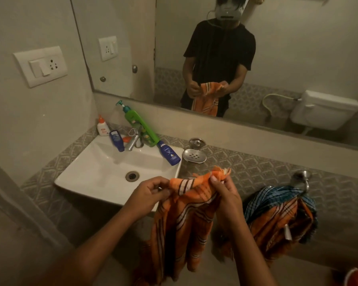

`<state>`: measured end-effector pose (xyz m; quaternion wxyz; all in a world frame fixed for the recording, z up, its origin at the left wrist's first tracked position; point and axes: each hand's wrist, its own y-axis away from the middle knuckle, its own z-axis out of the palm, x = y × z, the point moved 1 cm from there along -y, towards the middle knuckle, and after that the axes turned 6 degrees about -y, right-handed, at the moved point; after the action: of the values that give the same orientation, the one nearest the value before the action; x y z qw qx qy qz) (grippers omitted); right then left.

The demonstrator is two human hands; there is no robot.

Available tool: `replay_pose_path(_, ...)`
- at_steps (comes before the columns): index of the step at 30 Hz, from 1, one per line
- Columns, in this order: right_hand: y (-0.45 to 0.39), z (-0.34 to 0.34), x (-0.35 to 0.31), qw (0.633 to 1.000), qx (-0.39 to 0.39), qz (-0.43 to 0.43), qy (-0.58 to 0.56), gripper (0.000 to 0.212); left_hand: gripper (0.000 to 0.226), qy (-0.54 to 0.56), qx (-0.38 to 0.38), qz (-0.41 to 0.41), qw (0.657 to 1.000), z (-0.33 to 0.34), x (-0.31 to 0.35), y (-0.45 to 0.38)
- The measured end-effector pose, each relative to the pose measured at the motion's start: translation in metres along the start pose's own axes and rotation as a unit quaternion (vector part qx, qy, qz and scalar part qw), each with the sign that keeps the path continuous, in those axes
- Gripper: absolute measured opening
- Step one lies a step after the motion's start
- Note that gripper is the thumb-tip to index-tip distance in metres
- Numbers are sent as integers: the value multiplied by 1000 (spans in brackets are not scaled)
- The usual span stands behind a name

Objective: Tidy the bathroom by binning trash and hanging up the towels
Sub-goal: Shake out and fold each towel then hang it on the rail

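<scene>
Both hands hold an orange striped towel (180, 219) by its top edge, in front of the near right corner of the white sink (103, 172). The left hand (151, 191) has its fingers curled round the left end of the bunched edge; the right hand (223, 187) pinches the fringed right end between thumb and fingers, held slightly higher. The edge runs between the two hands and the rest of the cloth hangs straight down below them, loosely folded on itself.

The step in hand looks like straightening the towel before hanging it. To do it well, the hands should draw apart along the edge until it is taut and flat, letting the folds below fall open, so the cloth drapes evenly rather than in a lump.

The likely place for it is the chrome towel ring (303, 180) on the tiled wall to the right, beyond the right hand. It already carries a blue checked towel (277, 198) and another orange striped cloth (277, 221), bunched together, so room there seems tight; feeding a narrow folded width through would suit better than a spread one.
</scene>
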<state>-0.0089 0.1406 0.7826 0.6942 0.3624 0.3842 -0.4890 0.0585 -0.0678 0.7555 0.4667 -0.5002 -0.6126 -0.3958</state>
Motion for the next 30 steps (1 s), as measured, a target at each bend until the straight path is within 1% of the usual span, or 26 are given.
replay_pose_path(1, 0, -4, 0, 999, 19, -12, 27, 26, 15, 6, 4, 10, 1000, -2, 4, -1)
replay_pose_path(2, -1, -9, 0, 997, 32, -32, 61, 35, 14, 6, 4, 19, 1000, -3, 9, -2)
replay_pose_path(4, -1, -15, -2, 992, 16, -75, 104, 51, 14, 0, -10, 38, 999, 1, 19, -3)
replay_pose_path(6, 2, -12, -6, 984, -56, -90, 143, 71, 16, 4, -39, 50, 998, 7, 25, -3)
replay_pose_path(7, 4, -8, -9, 976, -101, -84, 176, 82, 17, 1, -53, 53, 997, 11, 27, -3)
replay_pose_path(8, 4, -1, -10, 963, -147, -75, 214, 90, 17, -9, -64, 56, 996, 13, 27, -3)
replay_pose_path(9, 4, 7, -10, 946, -190, -72, 253, 93, 18, -19, -71, 60, 995, 15, 28, -3)
replay_pose_path(10, 3, 13, -8, 926, -217, -78, 298, 90, 18, -26, -78, 63, 995, 15, 29, -3)
replay_pose_path(12, 0, 25, -3, 894, -224, -108, 372, 70, 21, -12, -89, 48, 995, 13, 32, -3)
replay_pose_path(13, -2, 28, 0, 887, -217, -125, 387, 56, 28, 10, -97, 29, 995, 10, 32, -3)
replay_pose_path(14, -5, 31, 3, 885, -202, -141, 394, 43, 41, 31, -115, 19, 993, 7, 31, -2)
replay_pose_path(15, -7, 32, 4, 884, -184, -158, 401, 31, 54, 40, -134, 28, 990, 3, 29, -1)
replay_pose_path(16, -9, 35, 6, 881, -163, -177, 407, 22, 60, 27, -147, 44, 988, -1, 24, -1)
replay_pose_path(17, -10, 36, 8, 875, -144, -198, 417, 19, 61, 0, -151, 55, 987, -4, 19, -1)
replay_pose_path(19, -10, 45, 12, 855, -126, -232, 447, 24, 57, -83, -126, 61, 987, -15, 2, -6)
replay_pose_path(20, -9, 50, 11, 844, -131, -250, 456, 24, 49, -123, -104, 74, 984, -19, -4, -9)
replay_pose_path(22, -6, 63, 10, 825, -142, -287, 466, 25, 30, -194, -53, 125, 972, -25, -16, -14)
replay_pose_path(23, -6, 70, 9, 821, -139, -301, 466, 31, 22, -219, -17, 150, 964, -27, -21, -16)
replay_pose_path(26, -10, 86, 12, 830, -122, -305, 451, 52, 8, -240, 79, 172, 952, -40, -40, -19)
replay_pose_path(28, -11, 90, 14, 843, -107, -298, 435, 54, 10, -255, 104, 152, 949, -48, -56, -17)
replay_pose_path(30, -10, 95, 13, 855, -89, -298, 416, 50, 20, -246, 112, 106, 957, -58, -77, -13)
